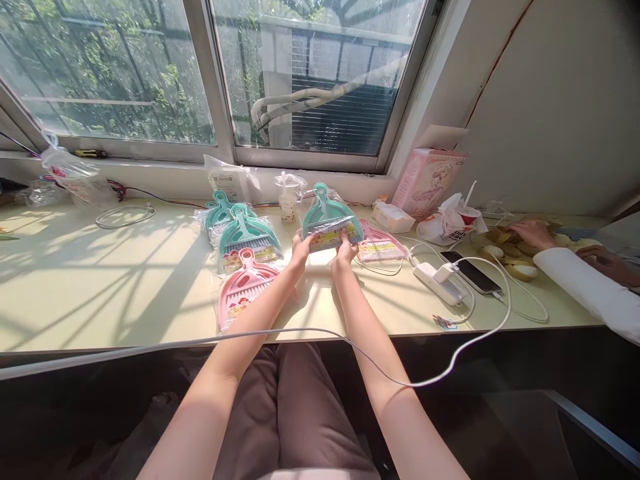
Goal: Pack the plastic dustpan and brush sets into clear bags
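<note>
A green dustpan-and-brush set in clear wrap is held up between my two hands over the table. My left hand grips its lower left edge, and my right hand its lower right, thumb on the yellow label. Left of it, wrapped green sets lie overlapping, with a pink set in front, partly behind my left forearm. Another pink set lies just right of my right hand.
A white cable crosses over my forearms. On the right are a power strip, a phone, a pink box and another person's hands. A wrapped cup stands near the window.
</note>
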`<state>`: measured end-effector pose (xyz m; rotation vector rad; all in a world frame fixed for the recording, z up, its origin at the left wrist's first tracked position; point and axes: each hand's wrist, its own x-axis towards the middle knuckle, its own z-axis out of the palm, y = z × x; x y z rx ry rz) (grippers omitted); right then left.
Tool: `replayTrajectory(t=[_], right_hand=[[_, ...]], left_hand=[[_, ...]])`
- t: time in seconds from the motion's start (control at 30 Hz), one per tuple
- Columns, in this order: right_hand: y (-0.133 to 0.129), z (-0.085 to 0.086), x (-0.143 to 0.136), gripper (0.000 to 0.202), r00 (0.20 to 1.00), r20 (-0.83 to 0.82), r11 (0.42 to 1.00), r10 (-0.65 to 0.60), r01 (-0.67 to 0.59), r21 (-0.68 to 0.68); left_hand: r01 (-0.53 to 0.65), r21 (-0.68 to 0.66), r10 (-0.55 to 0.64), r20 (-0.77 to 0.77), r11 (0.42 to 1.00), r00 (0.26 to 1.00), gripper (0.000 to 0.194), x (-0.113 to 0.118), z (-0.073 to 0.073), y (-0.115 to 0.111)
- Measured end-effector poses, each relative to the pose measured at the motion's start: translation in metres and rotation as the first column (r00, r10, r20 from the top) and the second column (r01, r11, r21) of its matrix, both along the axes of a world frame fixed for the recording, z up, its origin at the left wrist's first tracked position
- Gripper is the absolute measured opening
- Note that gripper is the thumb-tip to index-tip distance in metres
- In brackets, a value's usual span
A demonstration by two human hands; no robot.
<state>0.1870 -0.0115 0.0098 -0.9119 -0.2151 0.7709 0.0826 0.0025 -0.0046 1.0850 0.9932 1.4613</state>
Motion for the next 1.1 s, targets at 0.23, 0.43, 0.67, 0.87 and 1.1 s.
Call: replayTrajectory(t=[0.23,0.43,0.67,0.87,1.1], right_hand=[[0.001,-0.004,0.002,0.039,0.999,0.034,0.998,-0.035,0.036,-0.043],[0.003,-0.004,0.023,0.042,0.992,0.081,0.955,-0.100,0.119,-0.271],[-0.004,0.004,0.004,0.041,0.998,-0.038,0.998,0.051,-0.052,-0.045],[-0.012,0.007,-0.004,0.040,0.999,-0.038,0.998,0.030,-0.032,-0.052],[-0.009,0.019,0.016,0.035,0.983,-0.169,0.998,0.065,-0.065,0.005]], left_hand=[[0.093,-0.043,-0.092,0.018,0.995,0.996,0.041,0.006,0.000,-0.005],[0.508,-0.102,-0.508,0.034,0.855,0.861,0.040,-0.002,0.004,-0.012],[0.213,-0.012,-0.209,0.138,0.977,0.968,0.056,-0.016,0.023,-0.004],[0.315,-0.110,-0.277,0.270,0.943,0.922,0.038,-0.014,0.010,-0.016],[0.714,0.055,-0.690,0.320,0.698,0.650,0.056,-0.016,0.020,-0.024]])
